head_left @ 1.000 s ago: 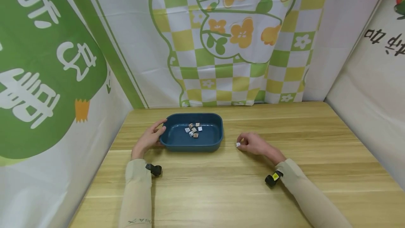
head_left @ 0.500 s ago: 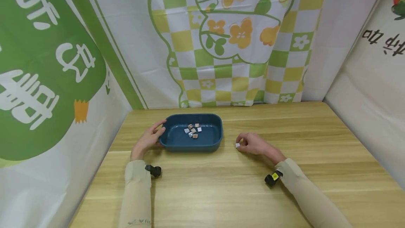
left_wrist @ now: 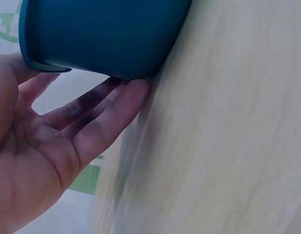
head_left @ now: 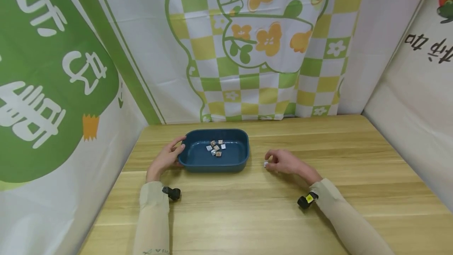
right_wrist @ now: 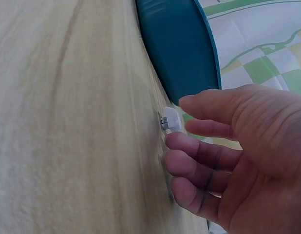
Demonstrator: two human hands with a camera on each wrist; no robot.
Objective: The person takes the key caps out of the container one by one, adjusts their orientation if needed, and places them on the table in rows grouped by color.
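Note:
A dark blue rectangular tray (head_left: 213, 167) stands on the wooden table. Several small white and tan cube-like pieces (head_left: 216, 147) lie loosely grouped inside it. My left hand (head_left: 165, 159) holds the tray's left end, thumb and index finger at the rim. In the left wrist view, the other fingers (left_wrist: 104, 119) reach against the tray's outer side near its base. To the right of the tray, my right hand (head_left: 284, 161) has thumb and fingertips at a small white piece (right_wrist: 171, 119) just at the tabletop. Its underside shows a grey part; its exact kind is unclear.
The wooden table (head_left: 233, 211) extends around the tray and both hands. Patterned cloth (head_left: 233, 84) hangs behind its far edge, with printed cloth walls at left and right. A small black camera sits on each wrist.
The head view has shifted slightly. Both hands, the tray and the pieces keep nearly the same places; the white piece at the right fingertips shows a little less.

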